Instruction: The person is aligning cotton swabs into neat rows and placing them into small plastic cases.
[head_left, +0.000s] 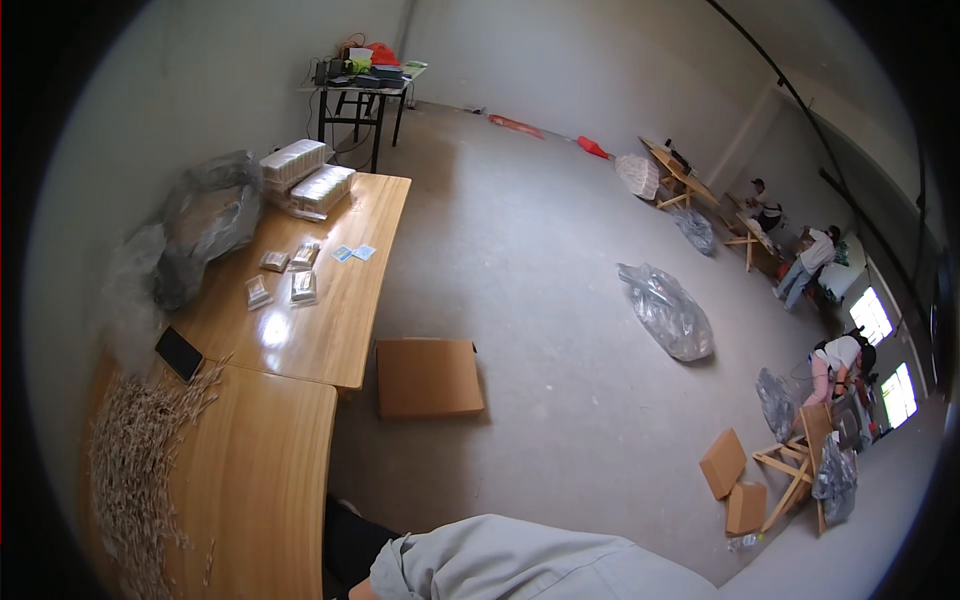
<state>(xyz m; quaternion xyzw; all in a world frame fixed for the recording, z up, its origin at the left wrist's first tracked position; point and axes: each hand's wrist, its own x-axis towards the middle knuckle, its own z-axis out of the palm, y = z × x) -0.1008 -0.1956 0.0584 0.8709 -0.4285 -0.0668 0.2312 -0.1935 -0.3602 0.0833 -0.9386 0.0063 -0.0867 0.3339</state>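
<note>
Neither of my hands shows. A light grey sleeve [500, 560] crosses the lower edge with a sliver of bare arm at its cuff, and its hand is out of the picture. Left of it, a heap of thin, pale sticks [135, 470] covers the wall side of the near wooden table [265, 450]. A dark phone-like slab [180, 353] lies beside the heap. Several small clear packets [303, 288] rest on the far wooden table [335, 320], near two blue-and-white cards [353, 253]. Behind them are stacked plastic-wrapped white bundles [310, 180].
A large clear plastic bag [210, 220] leans by the wall. On the floor are a cardboard box [430, 378] and a grey plastic bag [668, 312]. A black-legged table [370, 90] holds assorted gear. People [810, 260] work at wooden tables on the right, near more boxes [723, 463].
</note>
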